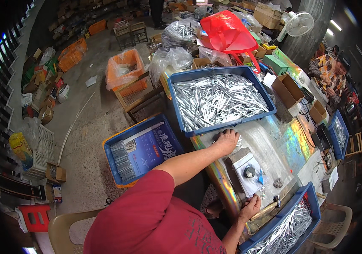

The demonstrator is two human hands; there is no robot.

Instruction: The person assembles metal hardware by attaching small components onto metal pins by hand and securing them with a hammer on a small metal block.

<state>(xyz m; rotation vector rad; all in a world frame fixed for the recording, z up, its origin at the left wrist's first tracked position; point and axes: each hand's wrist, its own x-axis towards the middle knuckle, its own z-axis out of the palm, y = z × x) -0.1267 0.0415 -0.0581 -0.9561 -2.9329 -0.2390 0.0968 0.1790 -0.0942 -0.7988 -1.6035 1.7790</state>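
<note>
My left hand (226, 143) is at the near edge of a large blue tray (186, 127) heaped with thin silvery metal strips (223, 98). Its fingers are curled, and what they hold is hidden; small shiny pieces lie beside it on the table. My right hand (251, 206) is closed in a pinch near the table's front, and I cannot make out what is in it. Between the hands a block (240, 154) carries white paper (246, 169) with a dark round roll (249, 171) and a small blue piece (260, 178) on it.
A second blue bin (314, 201) of metal strips stands at the lower right, near a short dark cylinder (277, 201). Left of the table, another blue bin (113, 169) holds bundled strips and a printed blue sheet. Behind are an orange crate (126, 70), a red bag (227, 31) and a fan (299, 24). Another person (331, 72) sits at far right.
</note>
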